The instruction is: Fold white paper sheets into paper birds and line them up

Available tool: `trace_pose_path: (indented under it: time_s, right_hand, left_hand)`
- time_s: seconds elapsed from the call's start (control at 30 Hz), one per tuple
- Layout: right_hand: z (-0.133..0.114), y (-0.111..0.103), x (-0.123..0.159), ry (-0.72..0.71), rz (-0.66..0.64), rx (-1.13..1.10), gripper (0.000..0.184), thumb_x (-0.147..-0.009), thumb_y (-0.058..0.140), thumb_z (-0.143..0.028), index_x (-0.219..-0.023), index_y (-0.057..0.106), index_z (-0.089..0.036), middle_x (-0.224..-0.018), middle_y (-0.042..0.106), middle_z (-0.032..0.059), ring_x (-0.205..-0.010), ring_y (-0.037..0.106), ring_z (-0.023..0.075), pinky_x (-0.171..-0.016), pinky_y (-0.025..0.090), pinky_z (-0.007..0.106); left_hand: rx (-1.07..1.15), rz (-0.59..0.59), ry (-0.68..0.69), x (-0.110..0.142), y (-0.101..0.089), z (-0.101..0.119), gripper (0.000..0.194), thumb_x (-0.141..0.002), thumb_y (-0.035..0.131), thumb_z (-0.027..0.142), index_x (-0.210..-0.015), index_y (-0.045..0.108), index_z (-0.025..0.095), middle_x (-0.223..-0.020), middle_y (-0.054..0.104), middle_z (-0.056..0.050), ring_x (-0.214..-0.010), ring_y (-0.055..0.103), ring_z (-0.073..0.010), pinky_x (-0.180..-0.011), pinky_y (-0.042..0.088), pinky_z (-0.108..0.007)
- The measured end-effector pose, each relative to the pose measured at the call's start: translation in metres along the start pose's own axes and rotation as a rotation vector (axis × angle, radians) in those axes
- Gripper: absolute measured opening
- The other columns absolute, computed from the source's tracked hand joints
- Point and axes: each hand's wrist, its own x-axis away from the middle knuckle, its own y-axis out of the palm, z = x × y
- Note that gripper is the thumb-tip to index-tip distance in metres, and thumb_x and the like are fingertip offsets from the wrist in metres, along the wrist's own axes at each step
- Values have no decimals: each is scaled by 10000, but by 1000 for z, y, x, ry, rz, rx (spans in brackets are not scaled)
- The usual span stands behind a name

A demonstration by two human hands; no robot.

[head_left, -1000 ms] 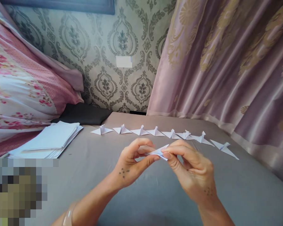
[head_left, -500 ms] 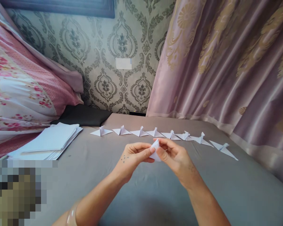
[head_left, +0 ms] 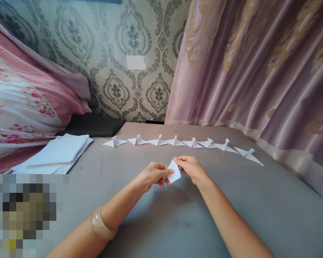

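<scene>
Your forearms reach forward, angling inward over the grey surface (head_left: 258, 200). Your left hand (head_left: 153, 175) pinches the paper (head_left: 175, 175) between thumb and fingers at its left side; your right hand (head_left: 190, 167) pinches its top corner. It sits tilted between them, nearer you than the folded row (head_left: 159, 141).
</scene>
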Motion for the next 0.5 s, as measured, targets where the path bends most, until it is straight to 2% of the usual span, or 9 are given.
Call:
trace_pose_path:
  time_s: [0.07,0.17,0.23,0.3,0.4,0.43,0.5]
  right_hand:
    - [18,5,0,42,-48,77,303,-829,600,-382,-752,686,-101,-627,627,14,-576,557,119,-554,448,254]
    - [37,13,3,60,-85,207,271,-889,580,-369,-982,644,-123,-942,658,39,-795,627,158,-695,528,313]
    - [43,17,5,33,-80,290,297,-902,568,-379,-1084,608,-148,-1080,629,46,-902,624,181,-768,536,360]
    - [46,20,5,-20,-56,358,253,-896,565,-364,-1006,656,-156,-1026,661,49,-880,623,188,-776,515,353]
    - [47,24,4,-124,1,421,212,-861,556,-315,-824,720,-186,-894,714,60,-837,620,201,-767,465,328]
    - [48,24,3,-158,21,433,212,-851,551,-303,-806,729,-197,-893,720,64,-850,618,208,-780,454,326]
    - [49,23,3,-210,45,447,207,-839,551,-303,-856,733,-204,-904,717,63,-866,617,207,-802,450,321]
  left_hand:
    - [-76,-57,-85,0,2,-15,349,-760,635,465,-775,616,116,-708,695,-73,-564,638,-122,-422,405,-180]
    - [-218,-98,-159,5,6,-33,304,-809,563,413,-689,565,133,-605,675,-80,-458,601,-148,-376,380,-215]
    - [-338,-66,-141,10,8,-40,292,-836,525,378,-655,538,150,-551,643,-66,-428,577,-161,-381,374,-235]
    - [-452,24,-61,16,7,-42,268,-863,499,351,-688,549,154,-616,650,-73,-527,614,-184,-459,420,-260]
    - [-597,130,140,22,7,-45,178,-909,459,278,-870,596,171,-961,666,-102,-915,631,-217,-713,482,-296]
    - [-696,117,245,23,8,-46,174,-922,442,249,-922,602,179,-1045,644,-102,-1008,597,-219,-782,476,-302]
    - [-972,50,471,24,9,-48,222,-952,392,216,-970,610,175,-1068,621,-101,-1047,559,-218,-835,470,-314]
